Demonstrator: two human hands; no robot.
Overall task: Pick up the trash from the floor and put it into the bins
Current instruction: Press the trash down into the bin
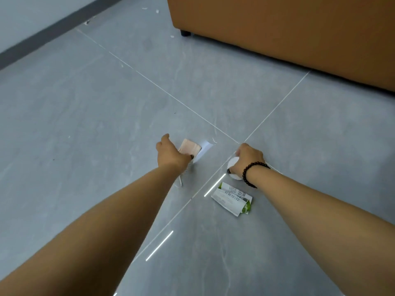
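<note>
Grey tile floor [85, 124], orange sofa [277, 28] at the far right, both my hands down on litter.

My left hand [171, 154] is closed on a pinkish packet [190, 147] with a white paper [204, 149] under it; my right hand [249, 159] is curled over a white disc [233, 165], though I can't tell how firm that hold is. A receipt [232, 198] lies flat just beside my right wrist. I'd pinch edges, since flat paper clings to glossy tile, then lift both together. Small scraps [157, 11] dot the far floor by the wall; no bins in sight.
</note>
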